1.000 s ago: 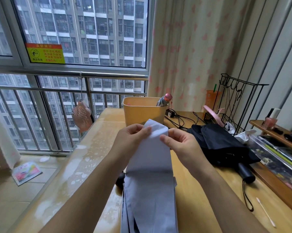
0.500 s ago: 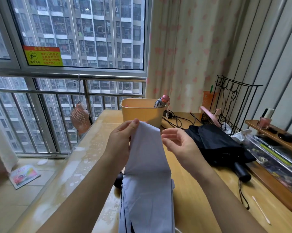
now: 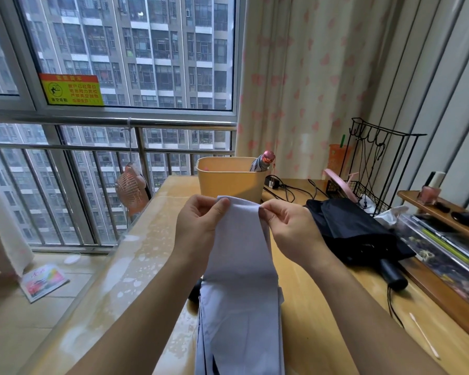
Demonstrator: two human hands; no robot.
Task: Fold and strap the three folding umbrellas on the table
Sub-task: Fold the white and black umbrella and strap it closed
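A pale lavender umbrella (image 3: 241, 280) stretches from the bottom edge up the middle of the table, its canopy panels pulled flat. My left hand (image 3: 198, 228) pinches the top left corner of a panel and my right hand (image 3: 290, 231) pinches the top right corner, holding the fabric taut above the table. A black umbrella (image 3: 355, 228) lies loose and unstrapped to the right, its handle (image 3: 393, 274) and cord pointing toward me. A third umbrella (image 3: 261, 161), pink-tipped and rolled, stands in the yellow bin (image 3: 228, 180).
A wooden table (image 3: 322, 307) with a glossy left edge (image 3: 114, 280). Black wire rack (image 3: 371, 180), cables (image 3: 284, 190) and a pink object at the back right. A wooden shelf (image 3: 444, 266) with clutter runs along the right. A cotton swab (image 3: 424, 335) lies near the front right. Window railing on the left.
My right hand, which had let go of the fabric half a second ago, has taken the top right corner again. Both hands now hold the panel's top edge.
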